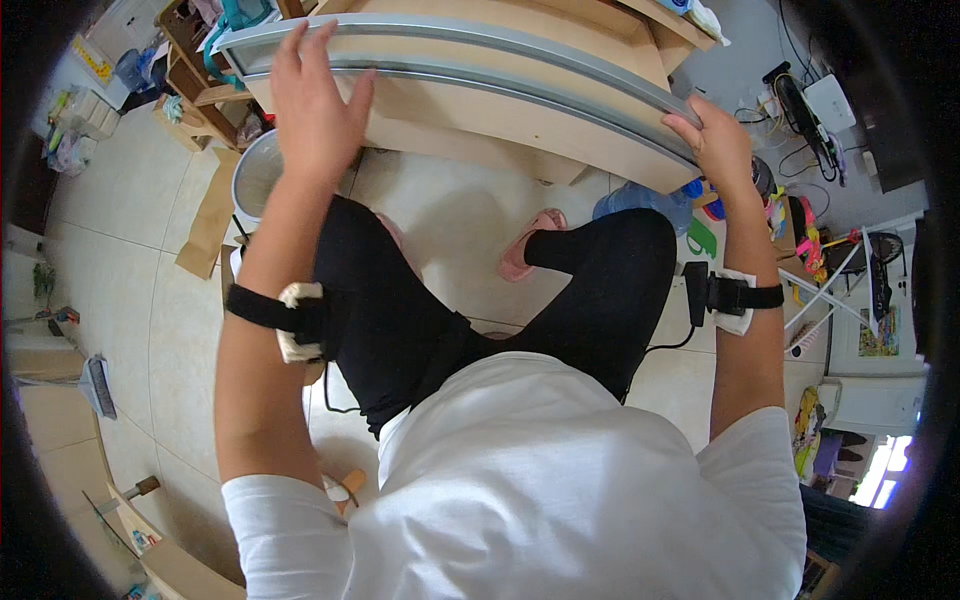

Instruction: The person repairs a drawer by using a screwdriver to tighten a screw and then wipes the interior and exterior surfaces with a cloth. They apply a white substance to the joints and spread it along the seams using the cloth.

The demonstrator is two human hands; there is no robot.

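Note:
A long light-wood furniture piece [470,105] with two silver metal rails spans the upper middle, in front of my knees. My left hand [325,120] lies at the left part of the upper rail [450,33]. Its fingers are stretched out over the rail, and the thumb stands apart near the lower rail [470,78]. At the right end my right hand [718,145] grips the rail's corner, thumb on the near side and the other fingers partly hidden.
A white bucket [258,175] and a flat brown cardboard piece [208,215] are on the tiled floor at left. Beyond the right knee stands a blue water bottle [645,203]. Cables and a power strip [805,120] hang on the right wall. A wooden chair [195,80] is at far left.

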